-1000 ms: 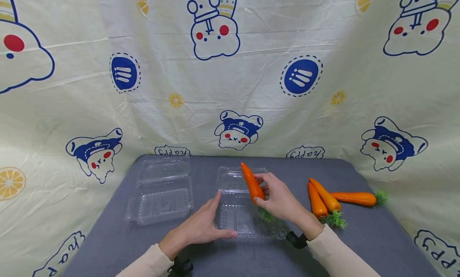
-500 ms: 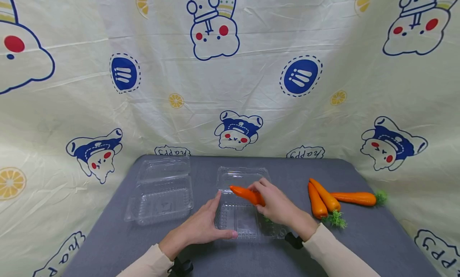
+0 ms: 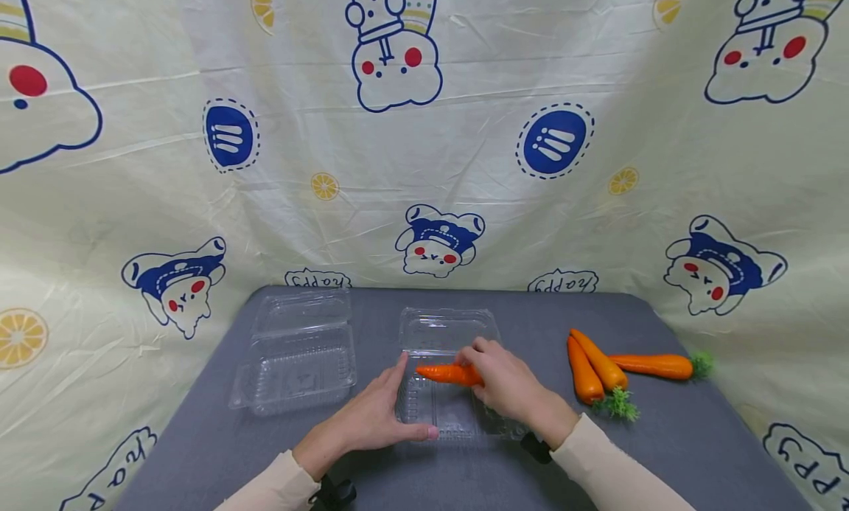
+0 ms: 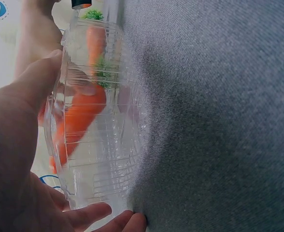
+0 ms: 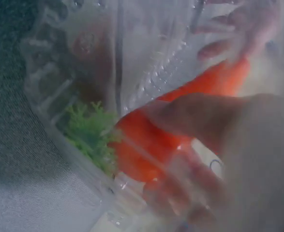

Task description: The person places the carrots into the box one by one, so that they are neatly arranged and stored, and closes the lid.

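Note:
My right hand [image 3: 505, 378] grips an orange carrot [image 3: 446, 374] by its thick end, over the bottom half of a clear plastic clamshell box [image 3: 441, 415]. The carrot lies roughly crosswise, its tip toward my left hand. In the right wrist view its green leafy top [image 5: 91, 133] shows at the box's side wall. My left hand [image 3: 371, 411] rests against the left side of this box, thumb along the front edge and fingers spread; the left wrist view shows the fingers [image 4: 91, 212] by the wall. The box's lid [image 3: 451, 328] stands folded back.
A second clear clamshell box [image 3: 301, 371] lies opened at the left of the grey table [image 3: 530, 474]. To the right lie two carrots [image 3: 600, 360] side by side and another carrot [image 3: 657, 366] pointing right. A printed curtain [image 3: 424, 150] hangs behind.
My right hand has lowered the carrot and turned it, so its tip swung from pointing away to pointing left. The left hand has stayed in place.

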Tool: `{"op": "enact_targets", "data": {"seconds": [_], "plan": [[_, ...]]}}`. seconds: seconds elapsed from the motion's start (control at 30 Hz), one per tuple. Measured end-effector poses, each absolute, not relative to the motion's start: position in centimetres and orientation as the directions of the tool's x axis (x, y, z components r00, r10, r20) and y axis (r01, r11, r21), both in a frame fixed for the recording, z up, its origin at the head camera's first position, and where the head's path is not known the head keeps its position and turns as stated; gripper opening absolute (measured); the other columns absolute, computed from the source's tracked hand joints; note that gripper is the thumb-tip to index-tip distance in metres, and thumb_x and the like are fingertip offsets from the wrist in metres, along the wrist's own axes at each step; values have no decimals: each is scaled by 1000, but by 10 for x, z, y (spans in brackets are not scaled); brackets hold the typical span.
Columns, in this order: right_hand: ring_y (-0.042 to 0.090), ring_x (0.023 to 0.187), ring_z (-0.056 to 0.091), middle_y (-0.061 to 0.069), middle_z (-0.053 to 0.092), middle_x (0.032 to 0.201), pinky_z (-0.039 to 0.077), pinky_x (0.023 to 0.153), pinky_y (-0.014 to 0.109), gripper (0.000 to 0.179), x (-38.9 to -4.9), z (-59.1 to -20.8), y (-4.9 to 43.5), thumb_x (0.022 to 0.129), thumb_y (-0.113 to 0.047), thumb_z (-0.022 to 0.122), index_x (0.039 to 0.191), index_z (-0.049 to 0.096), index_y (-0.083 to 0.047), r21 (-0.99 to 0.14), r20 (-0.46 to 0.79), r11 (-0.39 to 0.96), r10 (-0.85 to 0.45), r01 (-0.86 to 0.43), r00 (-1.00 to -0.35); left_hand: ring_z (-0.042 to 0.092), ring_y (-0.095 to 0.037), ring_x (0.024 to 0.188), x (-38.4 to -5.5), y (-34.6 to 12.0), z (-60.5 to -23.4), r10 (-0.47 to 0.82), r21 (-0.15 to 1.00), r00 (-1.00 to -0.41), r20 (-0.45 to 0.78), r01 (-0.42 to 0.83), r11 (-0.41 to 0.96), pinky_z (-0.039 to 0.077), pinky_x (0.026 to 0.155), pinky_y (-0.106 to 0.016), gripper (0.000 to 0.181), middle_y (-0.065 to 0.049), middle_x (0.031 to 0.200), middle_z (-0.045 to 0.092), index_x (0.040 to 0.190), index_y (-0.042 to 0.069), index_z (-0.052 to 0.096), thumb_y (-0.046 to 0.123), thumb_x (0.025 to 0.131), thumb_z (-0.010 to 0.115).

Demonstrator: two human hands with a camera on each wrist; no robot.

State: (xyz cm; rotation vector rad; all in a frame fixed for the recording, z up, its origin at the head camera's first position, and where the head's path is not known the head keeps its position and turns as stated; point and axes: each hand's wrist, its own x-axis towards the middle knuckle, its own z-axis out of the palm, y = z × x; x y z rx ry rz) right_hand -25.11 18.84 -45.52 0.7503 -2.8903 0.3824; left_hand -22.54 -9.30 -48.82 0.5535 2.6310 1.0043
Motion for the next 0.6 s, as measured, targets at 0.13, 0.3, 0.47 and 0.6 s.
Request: {"op": "enact_targets", "data": {"seconds": [0.13,0.3,0.47,0.6], "plan": [[23,103,64,6,74,114,70,88,47,35,-250,-458,187,91,-1,99,119,82,-13,-193,185,852,-455,-486,-871,48,-45,169,-226,-93,-489,438,682,-890,-123,245,689,49,132,-71,142,-20,191,33,190,19,6,76,91,90],[21,97,61,5,71,108,69,81,43,32,-250,-462,186,91,-5,100,117,83,-14,-184,202,866,-429,-465,-880,47,-45,170,-227,-93,-490,438,683,-890,-130,240,690,47,133,-72,142,-19,192,32,190,21,6,77,90,89],[20,94,59,5,67,105,67,76,41,34,-250,-463,186,90,-8,102,118,83,-14,-181,225,872,-414,-456,-882,47,-44,170,-227,-93,-490,434,680,-891,-131,238,694,47,133,-72,142,-19,192,32,190,21,5,78,90,89],[19,93,57,4,66,105,65,76,36,34,-249,-462,188,90,-9,102,119,83,-15,-194,226,870,-409,-452,-884,48,-43,169,-227,-93,-489,434,679,-891,-133,237,695,48,133,-71,142,-18,192,33,190,20,6,77,90,90]]}}
